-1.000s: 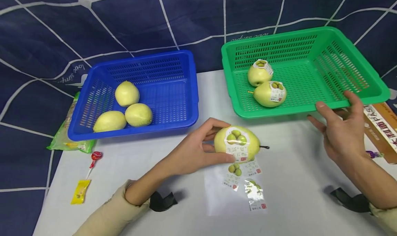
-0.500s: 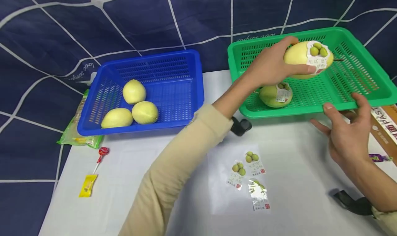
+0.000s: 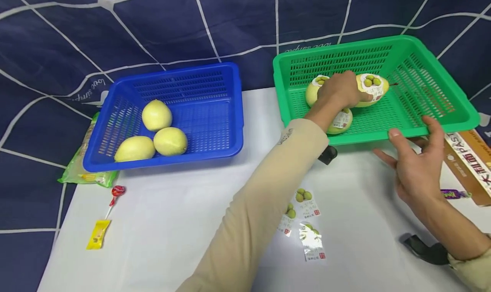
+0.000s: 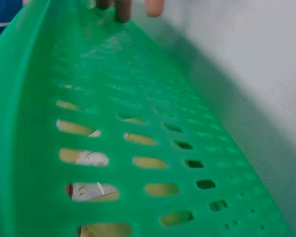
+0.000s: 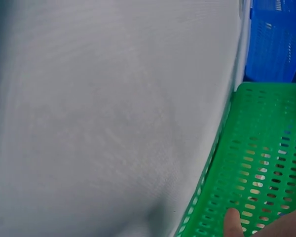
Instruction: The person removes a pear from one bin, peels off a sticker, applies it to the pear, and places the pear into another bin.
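In the head view my left hand reaches into the green basket. It grips a yellow-green pear that bears a fruit-picture label. Two more labelled pears lie by that hand: one at the back, one in front, both partly covered. My right hand holds the basket's front rim, with some fingers at the rim and others below it. Through the slots of the green wall, the left wrist view shows parts of pears. A fingertip touches the basket in the right wrist view.
A blue basket holds three unlabelled pears. Label stickers lie on a clear sheet, partly behind my left sleeve. A lollipop, a yellow packet and a green bag lie left; a pasta box lies right.
My left hand has carried the labelled pear from above the stickers, rightward and over the green basket's rim, then lowered it inside. My right hand has stayed at the rim.
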`<action>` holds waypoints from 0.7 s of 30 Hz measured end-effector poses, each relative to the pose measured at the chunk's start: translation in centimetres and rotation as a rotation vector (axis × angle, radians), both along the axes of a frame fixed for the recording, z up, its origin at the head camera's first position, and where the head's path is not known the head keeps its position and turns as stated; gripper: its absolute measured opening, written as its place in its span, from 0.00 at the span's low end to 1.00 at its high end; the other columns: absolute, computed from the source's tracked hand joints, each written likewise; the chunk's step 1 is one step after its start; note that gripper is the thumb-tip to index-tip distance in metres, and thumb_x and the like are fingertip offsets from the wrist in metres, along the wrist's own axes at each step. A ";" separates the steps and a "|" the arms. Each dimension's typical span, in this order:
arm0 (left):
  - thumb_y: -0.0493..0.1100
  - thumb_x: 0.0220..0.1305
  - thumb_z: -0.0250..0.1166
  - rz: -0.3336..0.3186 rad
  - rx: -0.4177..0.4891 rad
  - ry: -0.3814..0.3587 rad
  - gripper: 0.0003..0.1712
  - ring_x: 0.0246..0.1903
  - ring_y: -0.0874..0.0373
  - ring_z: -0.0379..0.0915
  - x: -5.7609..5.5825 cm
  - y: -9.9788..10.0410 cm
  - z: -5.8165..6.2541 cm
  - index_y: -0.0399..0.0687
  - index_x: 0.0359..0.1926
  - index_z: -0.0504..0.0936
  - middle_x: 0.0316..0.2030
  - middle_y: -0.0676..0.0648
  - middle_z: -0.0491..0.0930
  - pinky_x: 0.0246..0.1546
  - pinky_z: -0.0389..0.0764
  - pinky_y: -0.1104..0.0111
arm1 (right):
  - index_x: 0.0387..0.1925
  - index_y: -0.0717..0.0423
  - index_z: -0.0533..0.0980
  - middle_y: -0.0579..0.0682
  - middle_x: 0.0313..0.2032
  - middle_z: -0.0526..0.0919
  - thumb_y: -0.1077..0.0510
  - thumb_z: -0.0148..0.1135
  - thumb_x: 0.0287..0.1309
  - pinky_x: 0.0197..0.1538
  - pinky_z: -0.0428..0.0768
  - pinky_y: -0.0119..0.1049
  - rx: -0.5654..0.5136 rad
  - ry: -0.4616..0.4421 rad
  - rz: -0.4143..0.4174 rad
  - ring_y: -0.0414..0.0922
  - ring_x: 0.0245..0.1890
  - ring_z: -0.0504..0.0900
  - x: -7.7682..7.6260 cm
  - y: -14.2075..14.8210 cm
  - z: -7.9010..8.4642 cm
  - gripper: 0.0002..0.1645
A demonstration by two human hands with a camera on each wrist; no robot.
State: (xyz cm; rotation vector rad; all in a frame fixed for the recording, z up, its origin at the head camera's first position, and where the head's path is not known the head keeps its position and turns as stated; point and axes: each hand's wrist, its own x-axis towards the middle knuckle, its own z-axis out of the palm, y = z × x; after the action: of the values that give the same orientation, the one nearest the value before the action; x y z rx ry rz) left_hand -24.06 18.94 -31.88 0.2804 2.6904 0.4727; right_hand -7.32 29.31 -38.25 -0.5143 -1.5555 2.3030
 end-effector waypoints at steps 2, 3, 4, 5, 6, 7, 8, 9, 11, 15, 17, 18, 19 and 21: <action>0.73 0.55 0.65 0.002 -0.039 0.008 0.27 0.32 0.65 0.74 0.0 0.1 -0.2 0.69 0.50 0.79 0.40 0.63 0.79 0.32 0.76 0.70 | 0.69 0.40 0.58 0.49 0.55 0.57 0.68 0.63 0.62 0.31 0.85 0.42 -0.018 0.008 -0.006 0.47 0.53 0.73 -0.1 -0.2 0.0 0.41; 0.74 0.55 0.64 -0.001 -0.060 0.012 0.27 0.34 0.65 0.74 -0.1 0.2 -0.3 0.70 0.50 0.78 0.42 0.63 0.79 0.34 0.77 0.70 | 0.69 0.40 0.58 0.49 0.55 0.57 0.69 0.63 0.62 0.31 0.85 0.43 -0.030 0.013 -0.012 0.47 0.52 0.74 -0.1 -0.2 0.0 0.41; 0.74 0.55 0.64 -0.007 -0.078 0.016 0.27 0.36 0.65 0.75 -0.1 0.2 -0.5 0.71 0.51 0.78 0.43 0.63 0.79 0.35 0.77 0.69 | 0.69 0.40 0.58 0.50 0.55 0.57 0.69 0.63 0.62 0.31 0.85 0.43 -0.037 0.017 -0.015 0.47 0.52 0.74 -0.1 -0.3 -0.1 0.41; 0.75 0.55 0.63 -0.010 -0.093 0.021 0.27 0.37 0.65 0.75 -0.1 0.2 -0.6 0.72 0.51 0.78 0.44 0.64 0.79 0.37 0.77 0.69 | 0.69 0.41 0.58 0.50 0.55 0.57 0.69 0.63 0.62 0.30 0.85 0.43 -0.040 0.019 -0.018 0.47 0.51 0.75 -0.1 -0.3 -0.1 0.41; 0.75 0.55 0.63 -0.018 -0.108 0.025 0.27 0.38 0.65 0.75 -0.1 0.2 -0.7 0.73 0.52 0.77 0.45 0.64 0.79 0.38 0.77 0.68 | 0.69 0.41 0.58 0.50 0.55 0.57 0.70 0.62 0.62 0.30 0.85 0.43 -0.045 0.026 -0.019 0.47 0.51 0.75 -0.2 -0.3 -0.1 0.41; 0.75 0.55 0.63 -0.030 -0.125 0.032 0.27 0.39 0.65 0.75 -0.1 0.2 -0.8 0.73 0.51 0.77 0.45 0.64 0.79 0.40 0.77 0.68 | 0.69 0.41 0.58 0.50 0.55 0.57 0.70 0.62 0.62 0.30 0.85 0.43 -0.045 0.030 -0.018 0.47 0.50 0.76 -0.1 -0.4 -0.1 0.41; 0.74 0.56 0.62 -0.041 -0.137 0.040 0.26 0.40 0.64 0.75 0.0 0.2 -0.9 0.73 0.51 0.77 0.44 0.64 0.79 0.40 0.77 0.67 | 0.69 0.41 0.58 0.51 0.55 0.58 0.70 0.62 0.62 0.29 0.85 0.43 -0.045 0.037 -0.018 0.47 0.49 0.77 -0.1 -0.4 -0.1 0.41; 0.74 0.57 0.62 -0.053 -0.147 0.045 0.25 0.39 0.64 0.75 0.0 0.2 -1.0 0.73 0.50 0.77 0.42 0.64 0.79 0.40 0.77 0.67 | 0.69 0.41 0.58 0.51 0.55 0.58 0.70 0.63 0.62 0.29 0.85 0.43 -0.040 0.039 -0.016 0.47 0.48 0.78 -0.1 -0.4 -0.1 0.41; 0.73 0.57 0.62 -0.072 -0.151 0.053 0.23 0.38 0.64 0.75 0.1 0.1 -0.9 0.72 0.48 0.77 0.40 0.63 0.78 0.40 0.76 0.67 | 0.69 0.42 0.59 0.51 0.55 0.58 0.70 0.63 0.61 0.29 0.85 0.43 -0.035 0.042 -0.013 0.47 0.47 0.79 -0.1 -0.4 -0.1 0.41; 0.73 0.60 0.59 -0.122 -0.065 0.039 0.26 0.36 0.65 0.74 0.5 -1.2 0.0 0.70 0.53 0.76 0.44 0.63 0.78 0.37 0.75 0.68 | 0.68 0.42 0.59 0.51 0.55 0.58 0.69 0.64 0.61 0.29 0.85 0.43 -0.034 0.046 -0.016 0.47 0.45 0.79 -0.2 -0.4 -0.1 0.40; 0.73 0.62 0.58 -0.141 0.004 0.036 0.31 0.41 0.66 0.73 0.8 -2.6 0.8 0.70 0.62 0.73 0.53 0.64 0.76 0.39 0.75 0.70 | 0.68 0.41 0.59 0.51 0.55 0.58 0.69 0.64 0.61 0.30 0.85 0.43 -0.034 0.042 -0.013 0.47 0.45 0.79 -0.2 -0.3 -0.2 0.41; 0.72 0.63 0.58 -0.155 0.040 0.036 0.33 0.42 0.66 0.74 1.0 -3.6 1.2 0.70 0.66 0.71 0.57 0.65 0.74 0.38 0.75 0.70 | 0.69 0.41 0.59 0.50 0.55 0.58 0.69 0.64 0.61 0.30 0.85 0.43 -0.032 0.038 -0.010 0.47 0.46 0.78 -0.1 -0.2 -0.2 0.41; 0.70 0.65 0.57 -0.170 0.082 0.045 0.34 0.43 0.67 0.74 1.2 -4.6 1.7 0.70 0.69 0.69 0.58 0.66 0.74 0.38 0.75 0.70 | 0.69 0.40 0.58 0.50 0.55 0.58 0.68 0.64 0.61 0.31 0.85 0.42 -0.031 0.032 -0.006 0.46 0.46 0.78 -0.1 -0.1 -0.2 0.41; 0.66 0.68 0.58 -0.189 0.159 0.070 0.34 0.45 0.68 0.74 1.8 -7.1 2.8 0.66 0.71 0.67 0.58 0.64 0.75 0.40 0.75 0.71 | 0.70 0.40 0.58 0.49 0.55 0.58 0.68 0.64 0.61 0.31 0.85 0.42 -0.035 0.027 -0.008 0.47 0.47 0.77 0.1 0.1 -0.2 0.42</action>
State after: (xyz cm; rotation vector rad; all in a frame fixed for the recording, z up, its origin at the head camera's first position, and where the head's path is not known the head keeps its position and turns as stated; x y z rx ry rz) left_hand -22.28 11.88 -29.05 0.6014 2.6629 0.6292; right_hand -7.26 29.39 -38.44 -0.4954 -1.5001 2.3256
